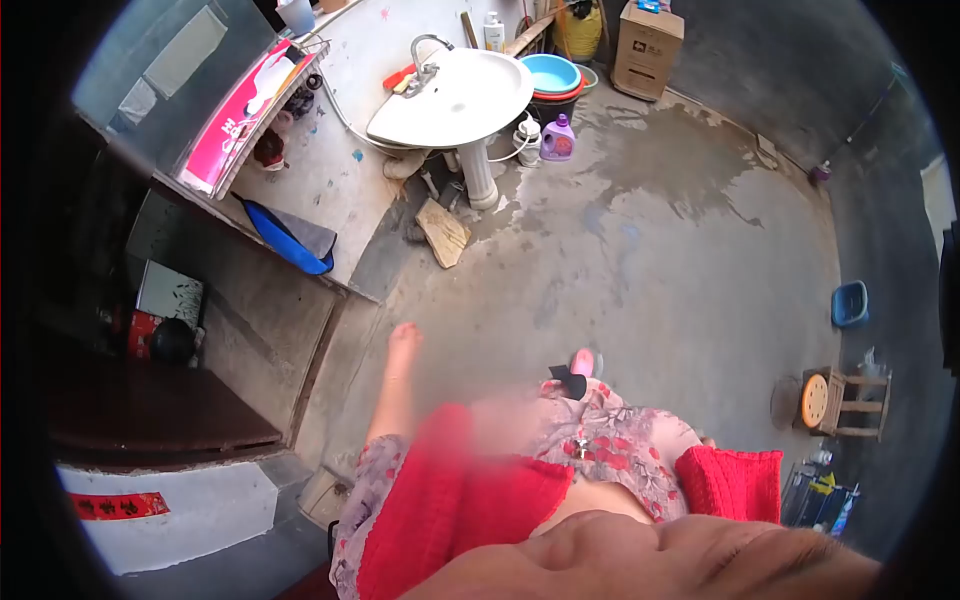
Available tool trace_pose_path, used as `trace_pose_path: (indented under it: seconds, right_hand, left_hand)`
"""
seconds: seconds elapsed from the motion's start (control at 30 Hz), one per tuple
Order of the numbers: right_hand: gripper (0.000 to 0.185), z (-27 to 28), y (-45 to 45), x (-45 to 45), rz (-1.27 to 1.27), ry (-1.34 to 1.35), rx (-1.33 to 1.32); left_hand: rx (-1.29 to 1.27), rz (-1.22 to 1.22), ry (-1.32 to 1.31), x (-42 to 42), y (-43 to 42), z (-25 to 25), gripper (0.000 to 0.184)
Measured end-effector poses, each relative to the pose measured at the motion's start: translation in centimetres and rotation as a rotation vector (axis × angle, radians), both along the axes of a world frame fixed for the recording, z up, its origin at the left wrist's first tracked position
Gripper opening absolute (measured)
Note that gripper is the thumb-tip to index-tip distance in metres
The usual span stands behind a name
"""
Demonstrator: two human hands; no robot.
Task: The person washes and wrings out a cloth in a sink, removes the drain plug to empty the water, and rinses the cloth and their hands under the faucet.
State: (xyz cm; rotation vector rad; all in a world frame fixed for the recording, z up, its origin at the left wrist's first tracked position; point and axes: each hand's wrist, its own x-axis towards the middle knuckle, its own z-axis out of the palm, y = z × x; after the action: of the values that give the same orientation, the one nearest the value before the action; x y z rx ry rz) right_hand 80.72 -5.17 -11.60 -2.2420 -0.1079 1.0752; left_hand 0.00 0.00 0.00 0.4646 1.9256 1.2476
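Observation:
My left hand (404, 336) reaches out at the end of a bare forearm, over the grey floor. It looks rounded and small; its separate fingers do not show clearly, and I see nothing held in it. The nearest things to it are a door threshold (318, 365) and a flat piece of stone or wood (443, 232) farther ahead. My right hand is out of sight; on that side only a red knitted sleeve edge (735, 483) shows. A black object (568, 382) lies against my flowered clothing (625, 430), beside a pink shoe (583, 361).
Ahead stands a white pedestal sink (470, 95), with basins (552, 73) and a purple detergent bottle (558, 140) beside it. Wet patches (680, 155) darken the floor. A cardboard box (648, 50) stands at the back; a wooden stool (815, 400) is at right.

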Motion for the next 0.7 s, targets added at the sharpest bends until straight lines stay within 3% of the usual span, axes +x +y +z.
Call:
trace_pose_path:
  seconds: [0.13,0.27,0.37,0.57,0.7]
  right_hand:
    - [0.016,-0.2,10.0,-0.7,-0.17,0.057,0.068]
    - [0.014,-0.8,27.3,-2.2,-0.19,0.122,0.194]
    - [0.011,1.3,41.6,-6.4,-0.059,0.238,0.322]
    - [0.011,10.6,68.3,-25.1,0.329,0.447,0.674]
    - [0.018,19.1,77.9,-40.6,0.65,0.605,0.795]
  left_hand:
    - [0.046,-0.004,-0.028,1.2,7.6,0.9,0.027]
    - [0.071,0.062,-0.004,0.7,17.1,1.9,0.028]
    - [0.06,0.103,0.001,0.3,22.1,3.3,0.03]
    - [0.098,0.11,0.029,0.5,32.3,8.3,0.031]
    - [0.132,0.111,-0.003,-0.8,38.0,10.4,0.031]
